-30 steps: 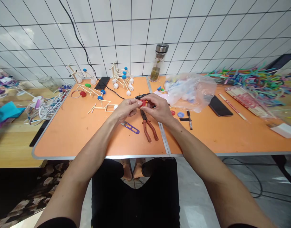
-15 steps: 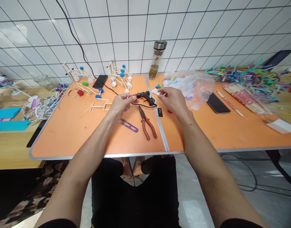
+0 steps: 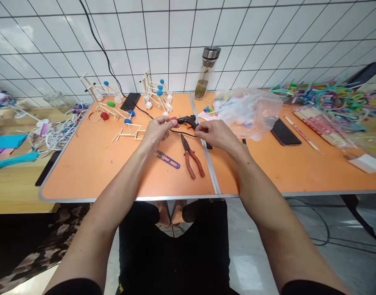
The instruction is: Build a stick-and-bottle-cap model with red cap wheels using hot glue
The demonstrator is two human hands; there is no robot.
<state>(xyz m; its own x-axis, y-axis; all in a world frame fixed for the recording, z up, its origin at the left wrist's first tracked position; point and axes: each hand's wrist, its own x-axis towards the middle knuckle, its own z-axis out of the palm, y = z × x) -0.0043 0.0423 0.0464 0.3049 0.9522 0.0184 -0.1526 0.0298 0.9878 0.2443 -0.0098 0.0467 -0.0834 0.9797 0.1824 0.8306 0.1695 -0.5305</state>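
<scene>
My left hand pinches a small red piece between thumb and fingertips, right at the front end of a black glue gun. Whether the piece touches the gun I cannot tell. My right hand has its fingertips pressed together beside the gun's handle and cord; what they hold, if anything, is hidden. Below, between the hands, lie red-handled pliers and purple thread snips. A white paper scrap rests behind my right hand. Left of my left hand is a flat wooden-stick frame.
Stick models with blue and white round parts stand at the back left, near a phone. A glass tea bottle, a plastic bag, another phone and colourful pipe cleaners are toward the right.
My right hand has left the white paper scrap and moved left and nearer, to the glue gun's handle. My left hand still pinches the red piece. The view has shifted slightly.
</scene>
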